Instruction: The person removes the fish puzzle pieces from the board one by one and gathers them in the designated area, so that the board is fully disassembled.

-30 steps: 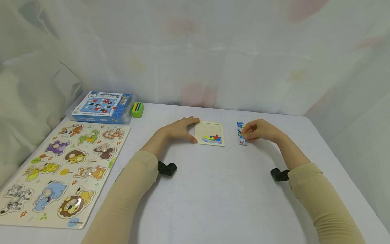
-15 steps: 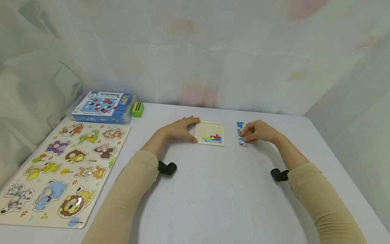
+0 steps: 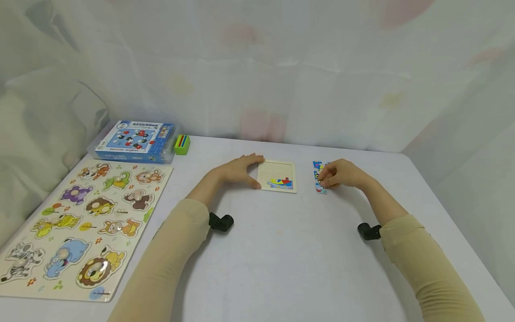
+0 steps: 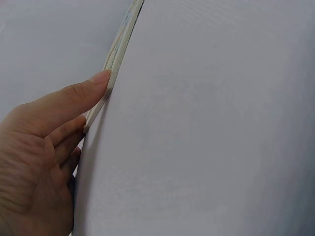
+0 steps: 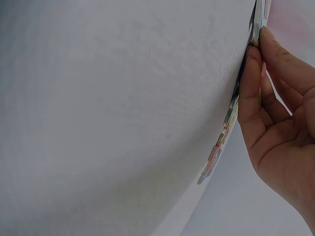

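A small square wooden puzzle tray lies flat on the table, with a few colourful pieces fitted along its lower right. My left hand holds the tray by its left side, thumb at the near corner and forefinger at the far one. In the left wrist view the thumb presses on the tray's edge. To the right, my right hand pinches a puzzle piece between thumb and fingers, largely covered by them. Loose puzzle pieces lie in a column beside those fingertips; some are hidden.
A large animal knob puzzle board takes up the table's left side. Behind it sit a blue molecule-model box and a green block with coloured stripes. A draped cloth rises along the back edge.
Over the last second my right hand shifts slightly among the loose pieces, and the nearest piece sits a little lower. My left hand and the tray stay put.
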Demonstrator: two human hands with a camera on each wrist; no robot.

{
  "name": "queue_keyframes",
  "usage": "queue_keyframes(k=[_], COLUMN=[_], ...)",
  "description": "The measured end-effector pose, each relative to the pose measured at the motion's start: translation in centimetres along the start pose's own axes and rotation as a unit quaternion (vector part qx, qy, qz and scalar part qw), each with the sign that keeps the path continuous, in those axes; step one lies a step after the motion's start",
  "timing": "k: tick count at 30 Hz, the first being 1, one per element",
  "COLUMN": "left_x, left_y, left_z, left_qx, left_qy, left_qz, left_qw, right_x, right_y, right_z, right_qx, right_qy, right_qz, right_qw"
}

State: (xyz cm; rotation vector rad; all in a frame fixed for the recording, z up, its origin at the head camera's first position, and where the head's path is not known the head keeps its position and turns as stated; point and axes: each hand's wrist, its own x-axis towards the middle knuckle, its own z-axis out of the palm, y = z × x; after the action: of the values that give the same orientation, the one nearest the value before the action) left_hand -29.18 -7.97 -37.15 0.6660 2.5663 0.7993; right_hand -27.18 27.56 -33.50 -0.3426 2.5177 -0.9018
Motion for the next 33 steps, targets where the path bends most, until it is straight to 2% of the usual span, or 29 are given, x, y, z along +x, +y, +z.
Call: queue_keyframes(k=[11,19,25,33], left_x=[-0.1,-0.1,-0.2,-0.1], left_y=[0.2,0.1,0.1,0.1], left_z=[0.0,0.0,-0.1,-0.1], left_qx=[-0.002,-0.001,-0.002,0.0], left_qy=[0.0,0.001,0.001,0.002], left_qz=[-0.005,-0.003,-0.002,-0.001], left_qw=[1.0,1.0,1.0,1.0], right_x=[-0.1,0.0,0.2,1.3], right_y=[-0.2,-0.5,-1.7,-3.8], right_z=[0.0,-0.4,-0.1,1.2], right_qx=[-0.011,-0.025,-0.022,-0.035], right_qy=[0.003,0.022,0.029,0.027], right_qz=[-0.006,-0.013,-0.024,-0.042], right_qw=[1.0,0.999,0.999,0.998])
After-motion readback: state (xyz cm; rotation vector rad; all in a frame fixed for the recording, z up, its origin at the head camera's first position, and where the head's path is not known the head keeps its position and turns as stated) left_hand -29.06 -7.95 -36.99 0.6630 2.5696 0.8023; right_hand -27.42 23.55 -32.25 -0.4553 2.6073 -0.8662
